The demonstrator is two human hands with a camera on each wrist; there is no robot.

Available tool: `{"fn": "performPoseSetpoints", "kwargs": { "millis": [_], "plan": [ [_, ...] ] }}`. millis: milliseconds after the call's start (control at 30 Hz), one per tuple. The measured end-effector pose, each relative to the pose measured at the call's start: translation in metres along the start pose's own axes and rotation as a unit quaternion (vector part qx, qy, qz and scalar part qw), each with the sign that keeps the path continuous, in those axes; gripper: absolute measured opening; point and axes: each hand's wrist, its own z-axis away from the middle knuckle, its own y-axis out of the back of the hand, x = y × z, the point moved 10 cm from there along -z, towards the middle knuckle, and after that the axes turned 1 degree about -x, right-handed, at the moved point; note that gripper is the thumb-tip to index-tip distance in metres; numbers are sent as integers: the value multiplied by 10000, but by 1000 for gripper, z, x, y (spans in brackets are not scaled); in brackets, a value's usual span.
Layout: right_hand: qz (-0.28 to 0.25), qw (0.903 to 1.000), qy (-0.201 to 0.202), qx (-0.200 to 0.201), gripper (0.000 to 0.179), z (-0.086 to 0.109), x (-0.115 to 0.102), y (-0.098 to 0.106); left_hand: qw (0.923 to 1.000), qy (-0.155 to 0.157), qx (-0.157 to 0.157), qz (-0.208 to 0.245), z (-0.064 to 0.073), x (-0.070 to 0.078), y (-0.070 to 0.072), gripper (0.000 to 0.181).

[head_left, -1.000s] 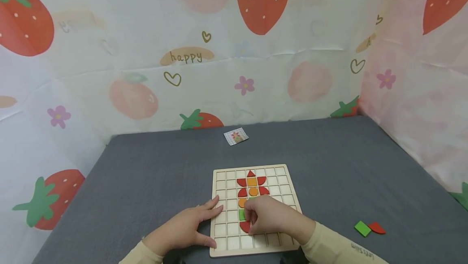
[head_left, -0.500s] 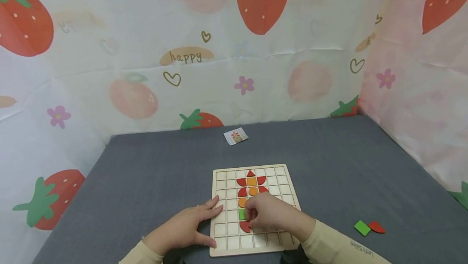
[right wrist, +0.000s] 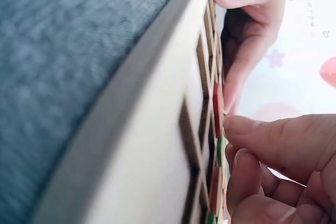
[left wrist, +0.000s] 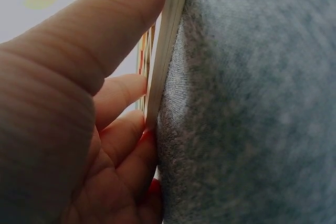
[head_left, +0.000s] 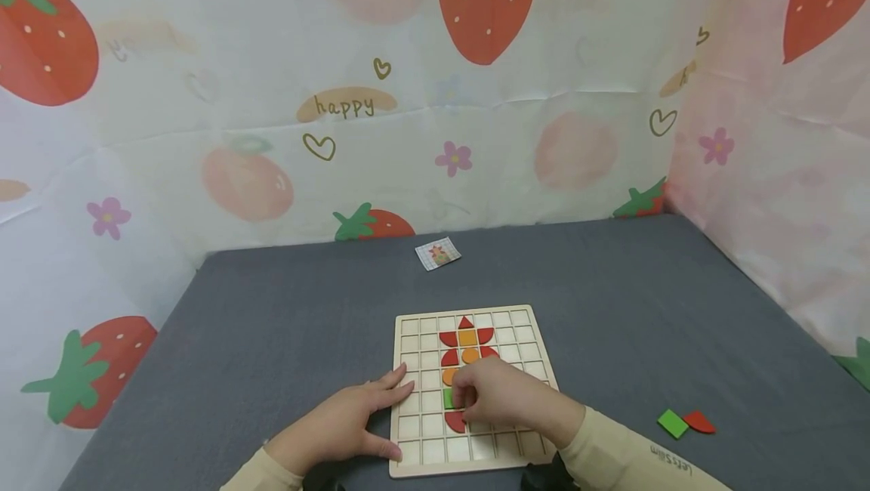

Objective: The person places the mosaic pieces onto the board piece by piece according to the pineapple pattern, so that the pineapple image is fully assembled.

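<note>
A pale wooden grid board [head_left: 408, 449] lies on the grey cloth, bearing red, orange and green flat pieces in a figure. My left hand [head_left: 347, 419] rests at the board's left edge, its fingers spread over the rim; in the left wrist view its thumb [left wrist: 121, 19] lies against the side. My right hand [head_left: 513, 400] is over the lower middle of the figure with curled fingers, covering some cells. Its fingertips are right at the pieces, beside a green square [head_left: 449, 399] and a red quarter-circle [head_left: 455, 422]. I cannot tell whether they pinch a piece.
A loose green square [head_left: 673, 424] and a loose red quarter-circle [head_left: 698, 422] lie together on the cloth to the right. A small printed pattern card [head_left: 438, 254] lies behind the board. Strawberry-patterned curtains [head_left: 489, 196] enclose the back and sides.
My right thumb has drawn slightly up and back from the lower edge of the red quarter-circle, and more of that piece shows. The left hand and the board stay in place.
</note>
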Motion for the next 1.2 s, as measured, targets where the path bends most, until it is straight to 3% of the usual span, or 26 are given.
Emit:
{"fn": "performPoseSetpoints", "kwargs": {
  "millis": [433, 933, 1200],
  "plan": [
    [-244, 9996, 38, 163, 12, 16, 16, 35, 10000, 7, 5, 26, 1, 2, 0, 88],
    [-252, 9994, -188, 172, 5, 60, 46, 83, 10000, 12, 19, 3, 1, 2, 1, 88],
    [-272, 9991, -306, 103, 8, 88, 70, 98, 10000, -6, 46, -2, 2, 2, 1, 88]
  ]
}}
